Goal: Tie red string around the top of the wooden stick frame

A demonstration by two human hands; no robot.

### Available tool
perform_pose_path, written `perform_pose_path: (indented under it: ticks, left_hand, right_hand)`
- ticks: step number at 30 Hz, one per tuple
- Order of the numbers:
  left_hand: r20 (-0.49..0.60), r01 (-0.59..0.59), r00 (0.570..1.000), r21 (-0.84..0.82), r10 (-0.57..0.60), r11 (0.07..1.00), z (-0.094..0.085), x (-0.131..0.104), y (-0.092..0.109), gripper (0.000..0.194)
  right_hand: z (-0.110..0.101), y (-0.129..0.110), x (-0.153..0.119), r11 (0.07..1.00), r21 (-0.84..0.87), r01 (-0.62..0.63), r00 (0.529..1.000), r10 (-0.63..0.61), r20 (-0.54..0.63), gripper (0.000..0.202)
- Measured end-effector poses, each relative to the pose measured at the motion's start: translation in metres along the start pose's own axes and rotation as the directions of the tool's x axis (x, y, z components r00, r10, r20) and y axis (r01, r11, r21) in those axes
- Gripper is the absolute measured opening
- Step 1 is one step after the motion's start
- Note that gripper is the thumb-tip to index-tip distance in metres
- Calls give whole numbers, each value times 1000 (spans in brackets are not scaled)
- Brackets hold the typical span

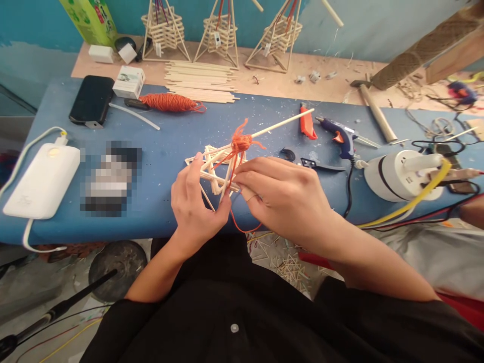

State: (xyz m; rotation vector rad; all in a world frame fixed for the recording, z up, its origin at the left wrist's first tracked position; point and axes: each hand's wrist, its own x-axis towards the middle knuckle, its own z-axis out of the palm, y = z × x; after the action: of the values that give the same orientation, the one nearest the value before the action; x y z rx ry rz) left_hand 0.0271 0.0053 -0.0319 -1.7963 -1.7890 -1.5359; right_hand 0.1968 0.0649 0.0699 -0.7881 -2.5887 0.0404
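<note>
My left hand [198,196] is closed around the near side of a small frame of pale wooden sticks [215,174], fingers and thumb gripping its struts. Orange yarn [242,144] is wound in a knot at the top of the frame, with loose ends sticking out. One stick [283,122] juts from the knot to the upper right. My right hand [278,186] is at the frame's right side, its thumb and fingertips pinched on a strand of the orange yarn. A loop of that strand hangs below, between the hands. The fingertips partly hide the frame's lower right.
Behind lie loose sticks [200,80], an orange yarn bundle [172,102] and several finished stick frames [221,38]. To the right are a box cutter [308,122], a glue gun [342,135], a hammer [378,113] and a white power socket [393,174]. A power bank [43,179] lies left.
</note>
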Motion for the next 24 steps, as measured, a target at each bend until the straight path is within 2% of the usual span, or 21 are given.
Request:
perform_pose_path:
  ticks: [5,13,16,20,24]
  left_hand:
    - [14,13,1000,-15,-13,1000,-1,0,1,80]
    - [36,41,999,-82,-38,996,-1,-2,1,83]
    - [20,42,999,-114,-40,993,-1,-1,0,82]
    - [9,19,1000,-97,-19,995,0,-1,-1,82]
    - [10,8,1000,-81,-7,997,1,-1,-2,81]
  right_hand:
    - [-1,2,8,1000,5,-23,993,22,112,26]
    - [-7,5,23,998,-53,-31,949,47,313,21]
    - [-11,4,29,997,-64,-37,913,60,404,21]
    - [-13,3,35,997,-32,-70,842,76,534,27]
    - [-12,6,37,991,52,-121,805,67,589,33]
